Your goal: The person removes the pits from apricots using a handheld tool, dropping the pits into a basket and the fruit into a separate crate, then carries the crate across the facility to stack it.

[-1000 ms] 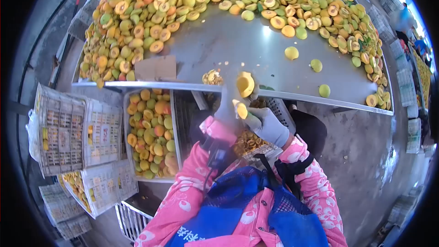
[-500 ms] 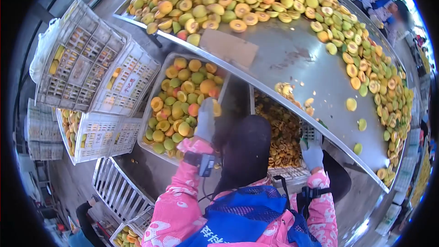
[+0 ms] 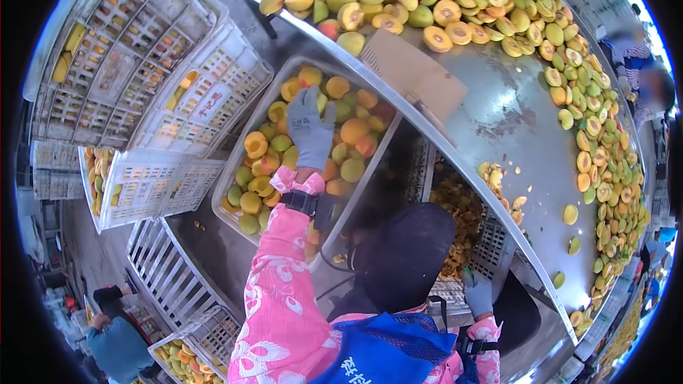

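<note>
My left hand (image 3: 310,131), in a grey glove, lies palm down on the fruit in a white crate (image 3: 226,171). Its fingers are stretched and apart, touching yellow-green peaches (image 3: 353,131); what is under the palm is hidden. Lower right, my right hand (image 3: 479,294), also gloved, is held low beside the crate of brown-yellow scraps (image 3: 455,213). Those fingers are curled, with a small green thing (image 3: 467,274) at the tips, too small to name.
A metal table (image 3: 491,92) slants across, heaped with halved peaches (image 3: 455,11). Cardboard (image 3: 413,75) lies near its edge. Stacked crates (image 3: 121,64) of fruit stand left, above a slatted metal frame (image 3: 171,263). Other people (image 3: 121,341) are at lower left and upper right.
My left hand has moved from the fruit crate's right side to farther in over the fruit. My view has turned left. My right hand stays low by the scrap crate.
</note>
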A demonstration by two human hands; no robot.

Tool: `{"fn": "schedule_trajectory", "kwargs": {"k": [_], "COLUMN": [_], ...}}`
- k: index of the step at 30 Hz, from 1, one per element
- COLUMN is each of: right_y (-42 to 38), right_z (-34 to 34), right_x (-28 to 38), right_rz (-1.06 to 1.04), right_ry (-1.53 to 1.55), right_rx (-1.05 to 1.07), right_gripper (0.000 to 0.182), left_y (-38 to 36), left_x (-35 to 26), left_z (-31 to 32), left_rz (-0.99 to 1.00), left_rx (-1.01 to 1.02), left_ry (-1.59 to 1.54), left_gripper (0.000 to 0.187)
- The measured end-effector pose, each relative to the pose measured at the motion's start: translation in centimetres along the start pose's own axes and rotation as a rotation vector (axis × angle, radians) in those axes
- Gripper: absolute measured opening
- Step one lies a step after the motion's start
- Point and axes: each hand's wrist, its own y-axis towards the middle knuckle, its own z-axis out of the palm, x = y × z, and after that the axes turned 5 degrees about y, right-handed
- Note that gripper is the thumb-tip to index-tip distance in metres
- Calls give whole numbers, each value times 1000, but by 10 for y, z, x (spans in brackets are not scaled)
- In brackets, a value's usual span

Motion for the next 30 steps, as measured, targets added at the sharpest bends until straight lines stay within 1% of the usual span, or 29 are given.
{"fn": "schedule_trajectory", "kwargs": {"k": [1,2,3,4,5,6,9,10,11,13,14,15,17,19,20,21,22,23,24,25,26,27,28,29,30], "right_y": [0,2,3,3,3,6,8,6,6,3,1,0,2,2,4,12,7,1,3,4,5,5,4,0,-2], "right_z": [4,9,14,18,15,8,5,6,8,9,8,8,8,4,-1,-10,-19,-16,-7,-2,-11,-17,-21,-25,-31], "right_x": [-3,-11,-21,-26,-18,-2,13,14,17,20,19,17,15,15,27,47,58,53,44,40,49,51,52,52,53], "right_rz": [-17,-17,-49,-83,-86,-38,74,116,122,-48,-43,-48,-50,17,38,-48,-123,-94,-23,40,59,60,48,41,37], "right_ry": [-46,-49,-141,-233,-233,-201,-121,-77,-76,-28,-33,-16,7,-37,-26,-50,-82,-84,-28,36,94,118,200,278,275], "right_rx": [-28,-20,39,99,101,116,147,173,171,5,4,-6,-25,48,21,55,92,48,23,2,-7,-33,-64,-91,-109], "right_gripper": [30,30,28,27,27,26,25,26,26,29,29,28,27,27,27,27,28,28,29,30,31,31,31,31,31], "left_y": [-2,-5,-12,-19,-28,-48,-32,-26,-18,-6,2,3,3,-31,-50,-50,-39,-25,-10,-3,4,11,16,17,17], "left_x": [10,31,50,70,94,135,129,134,137,134,132,130,125,129,126,150,138,127,114,102,95,89,81,72,59], "left_z": [-1,6,13,19,29,60,39,36,34,28,19,18,13,44,49,69,63,54,46,41,33,24,17,13,11], "left_rz": [48,-58,-61,-80,-97,-81,-53,-75,-70,-24,-118,-119,-38,46,16,75,-38,-98,-155,-120,-119,-119,-94,96,281], "left_rx": [-39,29,37,147,251,264,254,214,217,-122,-39,-38,-102,171,386,351,449,562,668,648,598,553,537,421,307], "left_ry": [83,187,190,301,410,387,348,276,272,211,215,212,267,461,465,468,424,428,437,414,395,387,390,406,414], "left_gripper": [47,52,52,53,55,54,49,45,45,43,44,44,53,65,74,77,72,71,70,70,62,55,55,47,40]}}
